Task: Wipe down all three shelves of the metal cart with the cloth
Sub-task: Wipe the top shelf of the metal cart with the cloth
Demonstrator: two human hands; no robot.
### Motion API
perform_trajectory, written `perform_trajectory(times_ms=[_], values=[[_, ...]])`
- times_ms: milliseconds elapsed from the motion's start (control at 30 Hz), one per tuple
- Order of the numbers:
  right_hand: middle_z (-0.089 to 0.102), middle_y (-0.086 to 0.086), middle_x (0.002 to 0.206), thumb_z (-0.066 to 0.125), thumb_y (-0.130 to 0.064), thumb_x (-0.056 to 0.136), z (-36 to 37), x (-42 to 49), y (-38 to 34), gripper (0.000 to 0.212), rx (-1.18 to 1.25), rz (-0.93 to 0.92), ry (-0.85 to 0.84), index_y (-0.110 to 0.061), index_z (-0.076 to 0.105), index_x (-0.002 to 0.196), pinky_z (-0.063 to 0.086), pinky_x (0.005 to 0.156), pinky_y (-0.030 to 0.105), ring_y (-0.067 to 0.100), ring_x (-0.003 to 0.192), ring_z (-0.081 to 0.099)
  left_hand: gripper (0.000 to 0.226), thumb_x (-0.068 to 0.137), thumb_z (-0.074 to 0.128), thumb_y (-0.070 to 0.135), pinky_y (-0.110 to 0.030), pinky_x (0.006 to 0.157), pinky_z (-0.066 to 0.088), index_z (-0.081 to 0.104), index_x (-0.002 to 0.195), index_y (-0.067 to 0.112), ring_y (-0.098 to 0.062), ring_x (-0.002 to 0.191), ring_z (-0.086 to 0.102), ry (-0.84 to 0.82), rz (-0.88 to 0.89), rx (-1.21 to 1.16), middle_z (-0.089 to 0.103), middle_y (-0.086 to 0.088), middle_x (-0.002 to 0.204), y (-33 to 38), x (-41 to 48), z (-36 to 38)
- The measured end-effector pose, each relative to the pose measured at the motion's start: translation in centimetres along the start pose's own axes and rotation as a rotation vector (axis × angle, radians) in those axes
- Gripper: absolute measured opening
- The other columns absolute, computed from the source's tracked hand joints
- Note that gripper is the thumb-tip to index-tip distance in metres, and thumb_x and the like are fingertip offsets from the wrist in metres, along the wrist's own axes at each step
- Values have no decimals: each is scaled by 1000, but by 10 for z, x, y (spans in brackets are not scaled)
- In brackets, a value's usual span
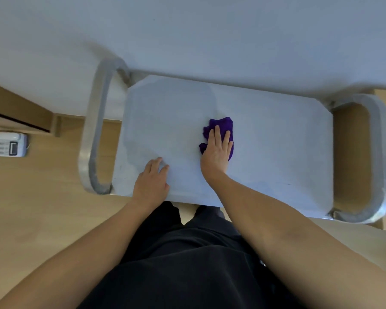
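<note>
Your right hand lies flat, fingers straight and close together, pressing the purple cloth onto the top shelf of the metal cart, near its centre. Cloth bunched, showing past your fingertips and both sides of the palm. Your left hand rests on the shelf's near edge, left of the cloth, fingers loosely spread, holding nothing. Looped handles at both cart ends. Cart's far side sits against a white wall. White device on the wood floor, well left. Lower shelves hidden.
</note>
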State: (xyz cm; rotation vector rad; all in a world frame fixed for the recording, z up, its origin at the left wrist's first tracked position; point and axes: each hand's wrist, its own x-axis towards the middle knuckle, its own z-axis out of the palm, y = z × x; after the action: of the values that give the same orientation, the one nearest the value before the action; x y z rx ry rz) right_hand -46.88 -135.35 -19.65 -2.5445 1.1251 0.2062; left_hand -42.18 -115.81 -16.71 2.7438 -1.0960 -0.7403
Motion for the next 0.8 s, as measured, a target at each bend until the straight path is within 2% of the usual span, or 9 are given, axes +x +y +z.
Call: perform_trajectory(times_ms=[133,233,333,433,533,633,800], values=[[3,0,162,47,-8,95,20,-12,-60,68,-26,-131,-19,-13,12,153,-4,121,46,31,148,-8,50,83,52,12,-43,95,47,48,133,12,-29,138,27,-5,-26,-5,29,-12,151,-42,-10,-8],[7,0,162,46,-3,94,30,-21,-93,66,-31,-333,-50,-13,18,152,-5,121,44,30,149,-6,49,84,52,13,-42,95,48,47,133,14,-29,139,25,-6,-37,5,27,-11,152,-66,-13,-14],[12,-1,161,47,-4,94,32,-23,-101,63,-39,-539,-112,-13,23,151,1,122,43,28,149,-2,50,87,52,15,-41,100,46,45,136,15,-27,141,23,-4,-22,14,25,-9,153,-78,-13,-16],[20,1,160,49,-4,93,26,-8,-82,60,1,-621,-169,-13,29,150,10,121,43,29,149,5,50,88,52,17,-41,104,41,43,138,15,-28,141,22,-13,1,20,24,-10,153,-77,-11,-17],[27,5,157,52,-14,96,14,8,-52,54,32,-497,-141,-13,35,147,16,119,49,32,148,11,48,87,50,17,-44,103,41,44,134,13,-33,140,22,-29,34,26,25,-14,152,-74,-8,-18],[23,2,159,46,-20,100,-3,20,-25,52,53,-298,-87,-14,31,149,11,121,45,29,149,6,45,85,50,13,-47,102,42,48,130,9,-35,139,23,-20,90,18,27,-16,150,-70,2,-20],[18,0,160,45,-17,100,-16,29,6,54,20,-312,-82,-15,27,151,10,122,40,26,149,4,46,85,53,13,-48,97,44,49,131,7,-35,140,25,-10,179,35,29,-17,150,-40,26,-23]])
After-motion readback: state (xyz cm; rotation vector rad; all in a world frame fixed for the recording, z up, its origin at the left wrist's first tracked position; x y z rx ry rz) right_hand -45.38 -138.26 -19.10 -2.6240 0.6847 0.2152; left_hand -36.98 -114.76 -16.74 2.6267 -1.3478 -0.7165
